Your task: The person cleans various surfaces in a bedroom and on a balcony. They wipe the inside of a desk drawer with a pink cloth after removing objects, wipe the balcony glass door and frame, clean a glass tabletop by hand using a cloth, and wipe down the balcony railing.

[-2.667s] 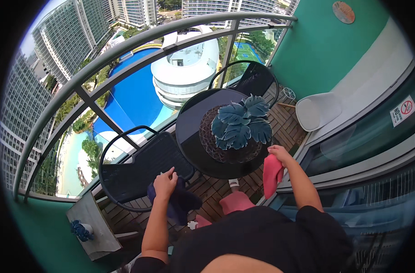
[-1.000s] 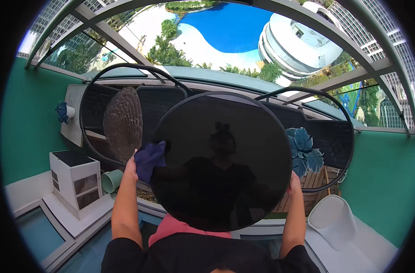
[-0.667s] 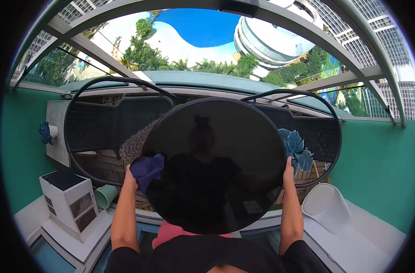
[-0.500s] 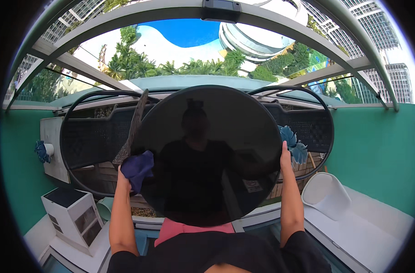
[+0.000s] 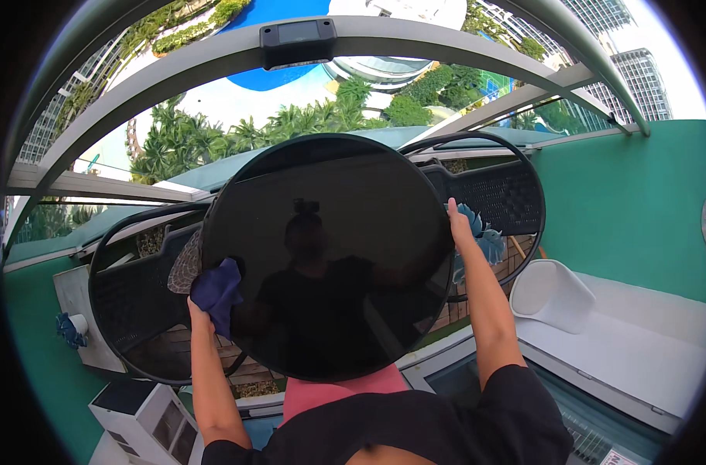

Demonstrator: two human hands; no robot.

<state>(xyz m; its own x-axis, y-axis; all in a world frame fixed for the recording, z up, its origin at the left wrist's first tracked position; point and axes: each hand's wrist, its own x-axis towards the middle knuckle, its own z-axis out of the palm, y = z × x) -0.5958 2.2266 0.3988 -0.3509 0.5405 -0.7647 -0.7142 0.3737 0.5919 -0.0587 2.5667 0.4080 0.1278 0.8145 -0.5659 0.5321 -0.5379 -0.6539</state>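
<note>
A large round black tabletop (image 5: 329,256) with a glossy, reflecting face stands tilted up in front of my body, between my two arms. My left hand (image 5: 200,316) is closed on a dark blue cloth (image 5: 217,296), which lies against the tabletop's left edge. On the opposite side my right hand (image 5: 460,225) grips the rim, thumb up along the edge; its other fingers are hidden behind. Blue leaf-shaped pieces (image 5: 480,236) show just beyond that hand. Beside the left rim, a grey-brown patterned piece (image 5: 184,263) is partly covered.
Dark woven chairs with round frames stand behind the tabletop, one at left (image 5: 144,294) and one at right (image 5: 496,198). A white seat shell (image 5: 550,294) rests at right, a white lantern-like box (image 5: 147,422) at lower left. A curved railing (image 5: 213,58) bounds the far side.
The view has tilted, so the surroundings appear rotated. The tabletop shifts slightly left in the picture, still between both hands. More of the patterned piece's face shows.
</note>
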